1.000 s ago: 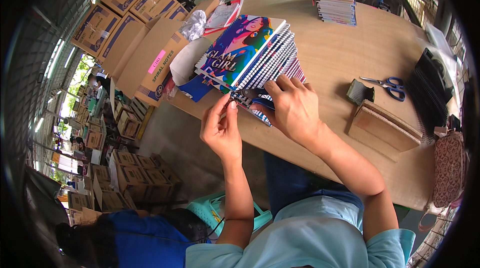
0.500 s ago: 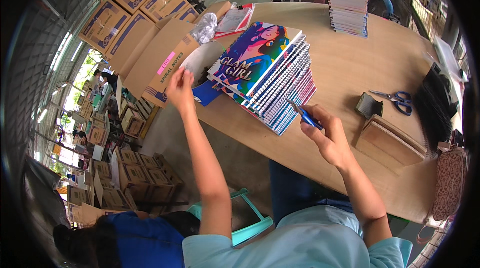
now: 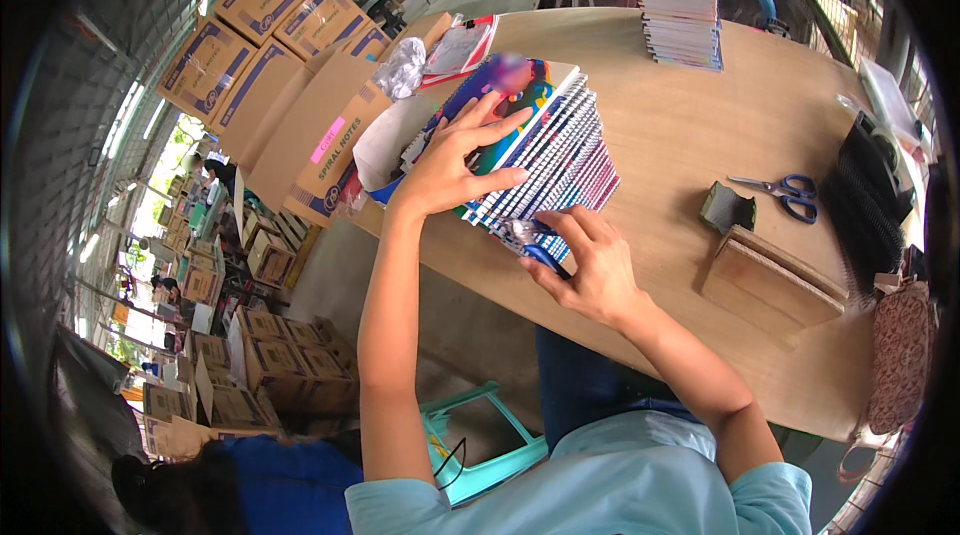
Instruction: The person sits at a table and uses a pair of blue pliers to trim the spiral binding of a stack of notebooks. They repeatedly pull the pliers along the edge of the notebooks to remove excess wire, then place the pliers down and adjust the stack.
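A tall stack of spiral-bound notebooks (image 3: 573, 148) stands near the table's front edge, with its wire spines turned toward the right and front. My left hand (image 3: 448, 163) rests on the colourful cover of the top one, fingers spread, with the thumb reaching over the spines. In my right hand (image 3: 597, 267) is a pair of blue-handled pliers (image 3: 546, 258), gripped with the jaws at the lower corner of the spines. Whether the jaws touch a wire I cannot tell. Part of the cover is hidden under my left hand.
Left of the stack are an open cardboard box (image 3: 335, 150) and a crumpled clear plastic bag (image 3: 402, 68). Another notebook stack (image 3: 680, 15) stands at the back. On the right lie scissors (image 3: 790, 195), a cardboard block (image 3: 770, 280) and a patterned pouch (image 3: 897, 360). A person in blue (image 3: 285, 480) is at lower left.
My left hand has moved right from beside the stack and opened out onto the top cover. The pliers in my right hand have moved left and down to the lower spines.
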Motion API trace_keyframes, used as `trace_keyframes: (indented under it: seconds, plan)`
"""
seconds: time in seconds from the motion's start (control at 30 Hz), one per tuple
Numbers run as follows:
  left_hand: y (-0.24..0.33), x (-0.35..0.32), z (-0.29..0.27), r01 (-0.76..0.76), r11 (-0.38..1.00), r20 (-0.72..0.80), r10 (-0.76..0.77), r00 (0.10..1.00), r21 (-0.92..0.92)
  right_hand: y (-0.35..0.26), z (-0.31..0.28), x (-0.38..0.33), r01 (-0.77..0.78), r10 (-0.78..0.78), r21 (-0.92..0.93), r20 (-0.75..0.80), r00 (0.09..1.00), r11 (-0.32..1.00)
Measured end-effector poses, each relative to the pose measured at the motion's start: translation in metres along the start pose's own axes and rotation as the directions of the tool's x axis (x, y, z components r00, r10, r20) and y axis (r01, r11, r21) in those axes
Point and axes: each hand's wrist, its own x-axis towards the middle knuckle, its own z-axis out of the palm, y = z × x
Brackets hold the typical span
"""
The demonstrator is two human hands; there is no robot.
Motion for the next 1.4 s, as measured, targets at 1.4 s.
trace_keyframes:
  seconds: [1.4]
  plan:
    - [0.001,-0.001,0.005,-0.001,0.999,-0.026,0.000,1.000,-0.042,-0.019,0.007,-0.002,-0.074,0.072,-0.065,-0.039,0.997,0.995]
